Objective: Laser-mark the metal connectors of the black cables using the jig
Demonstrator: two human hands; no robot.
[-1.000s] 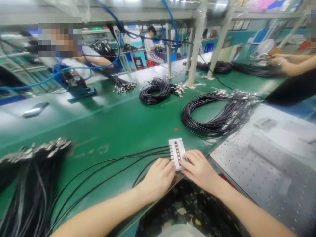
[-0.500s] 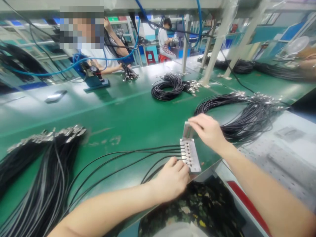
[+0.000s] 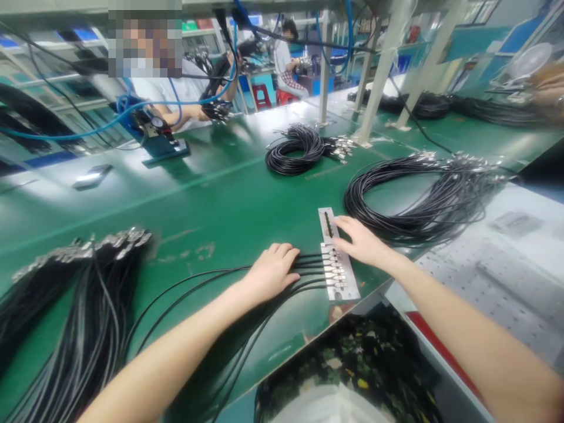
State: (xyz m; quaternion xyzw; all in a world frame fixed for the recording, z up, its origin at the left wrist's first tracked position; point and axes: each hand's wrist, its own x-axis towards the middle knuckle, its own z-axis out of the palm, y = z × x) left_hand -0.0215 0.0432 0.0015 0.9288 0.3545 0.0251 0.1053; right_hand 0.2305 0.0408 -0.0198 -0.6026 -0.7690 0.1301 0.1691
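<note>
My left hand (image 3: 271, 271) lies over several black cables (image 3: 311, 265), its fingers and thumb apart on either side of them. The cables' metal connector ends (image 3: 335, 271) sit side by side in the slots of a small metal fixture (image 3: 350, 283). The fixture's hinged lid (image 3: 326, 224), with a dark slotted strip along its middle, is swung open away from me. Beside the lid is my right hand (image 3: 363, 242), thumb and fingers apart, the fingertips at the lid's right edge; whether they touch it I cannot tell.
A large bundle of black cables (image 3: 94, 305) lies at left. Coiled cables (image 3: 293, 154) and a looped bundle (image 3: 365, 200) lie beyond the fixture. A blue bench press (image 3: 161, 141), a phone (image 3: 92, 176) and a co-worker (image 3: 189, 106) holding cables are farther back. Posts (image 3: 383, 82) rise from the bench.
The fixture's lid has tipped back from upright to lying open. My left hand has moved left and away from me, from the fixture's near end onto the cables. My right hand has shifted slightly down.
</note>
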